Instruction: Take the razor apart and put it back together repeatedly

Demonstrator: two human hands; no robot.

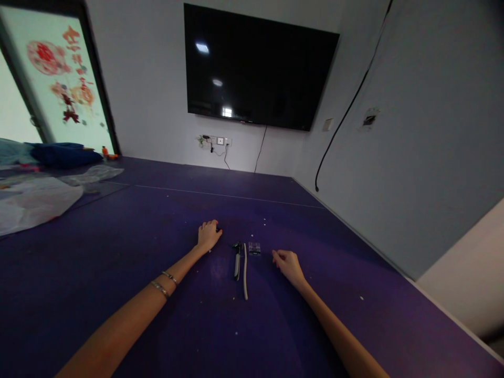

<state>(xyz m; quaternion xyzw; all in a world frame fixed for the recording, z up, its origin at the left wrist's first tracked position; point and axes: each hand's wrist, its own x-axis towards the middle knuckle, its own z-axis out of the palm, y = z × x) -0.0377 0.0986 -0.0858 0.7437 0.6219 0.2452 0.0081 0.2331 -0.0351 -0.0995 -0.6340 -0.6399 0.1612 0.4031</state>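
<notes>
My left hand (209,236) rests on the purple surface (165,315), empty, its fingers bent and the thumb held apart from them. To its right lies a slim tool (237,262) with a dark head and a grey-and-black handle; its exact kind is unclear. Alongside the tool runs a short off-white cable or tube (245,273). A small clear plastic piece (254,249) with dark parts inside sits just right of the cable's upper end. My right hand (288,263) is on the surface beyond that piece, loosely curled, with nothing visible in its fingers. Neither hand touches these items.
White plastic bags (39,202) and dark blue cloth (65,155) lie at the far left. A television (255,68) hangs on the wall above sockets (220,140). A black cable (346,110) dangles along the right wall. Small white scraps dot the surface.
</notes>
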